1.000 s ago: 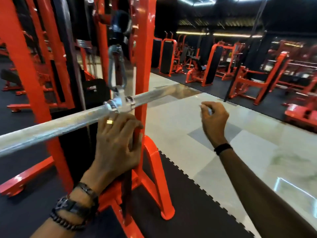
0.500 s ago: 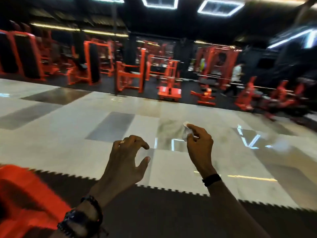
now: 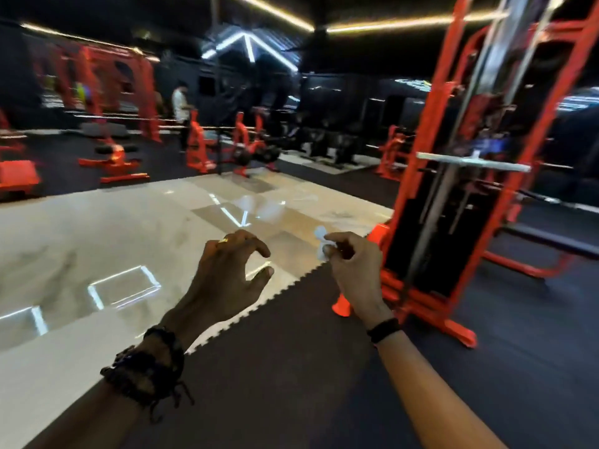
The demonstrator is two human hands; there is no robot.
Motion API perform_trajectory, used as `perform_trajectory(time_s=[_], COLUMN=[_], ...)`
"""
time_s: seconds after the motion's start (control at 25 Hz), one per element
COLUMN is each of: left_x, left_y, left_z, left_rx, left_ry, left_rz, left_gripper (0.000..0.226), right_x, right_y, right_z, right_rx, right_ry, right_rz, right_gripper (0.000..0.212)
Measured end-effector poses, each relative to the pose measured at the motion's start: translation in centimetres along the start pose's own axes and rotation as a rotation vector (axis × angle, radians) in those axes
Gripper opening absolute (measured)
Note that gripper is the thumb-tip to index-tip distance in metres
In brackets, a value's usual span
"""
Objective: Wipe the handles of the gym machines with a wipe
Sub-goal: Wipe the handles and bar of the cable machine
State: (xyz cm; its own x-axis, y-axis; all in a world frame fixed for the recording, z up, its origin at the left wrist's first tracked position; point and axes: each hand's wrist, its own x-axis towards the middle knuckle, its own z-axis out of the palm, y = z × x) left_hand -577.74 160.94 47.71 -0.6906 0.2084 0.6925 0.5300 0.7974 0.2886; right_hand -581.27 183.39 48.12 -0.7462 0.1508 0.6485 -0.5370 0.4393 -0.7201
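My right hand (image 3: 353, 270) is pinched on a small crumpled white wipe (image 3: 321, 243), held out in front of me at mid-frame. To its left, my left hand (image 3: 227, 277) hovers with curled fingers apart and nothing in it. Ahead on the right stands an orange cable machine (image 3: 450, 157) with a horizontal silver bar handle (image 3: 470, 163) hanging across its frame at about chest height. Both hands are well short of that bar, lower and to its left.
Black rubber matting (image 3: 291, 367) lies under me and the machine; glossy beige tiles (image 3: 113, 238) spread to the left. Orange benches and racks (image 3: 113, 160) line the far side. A person in a white shirt (image 3: 180, 106) stands in the background.
My left hand has let go of the earlier machine's silver bar. My view has swung right, away from that machine, across the tiled floor to another orange cable machine. The wipe stays in my right hand.
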Motion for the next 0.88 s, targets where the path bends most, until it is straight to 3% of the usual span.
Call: perform_trajectory(time_s=[0.2, 0.56, 0.88], left_x=[9.3, 25.5, 36.6], left_y=[0.6, -5.1, -6.2], left_z=[9.5, 20.4, 36.5], left_rx=[-0.162, -0.347, -0.620], left_ry=[-0.030, -0.018, -0.105], left_rz=[0.121, 0.205, 0.192], left_gripper=[0.021, 0.016, 0.021], right_x=[6.1, 19.7, 28.5], right_y=[7.0, 14.4, 27.8], right_z=[-5.2, -4.6, -6.3], right_rx=[-0.097, -0.220, -0.242], right_ry=[0.157, 0.349, 0.453], right_rz=[0.026, -0.052, 0.132], right_gripper=[0.007, 0.008, 0.010])
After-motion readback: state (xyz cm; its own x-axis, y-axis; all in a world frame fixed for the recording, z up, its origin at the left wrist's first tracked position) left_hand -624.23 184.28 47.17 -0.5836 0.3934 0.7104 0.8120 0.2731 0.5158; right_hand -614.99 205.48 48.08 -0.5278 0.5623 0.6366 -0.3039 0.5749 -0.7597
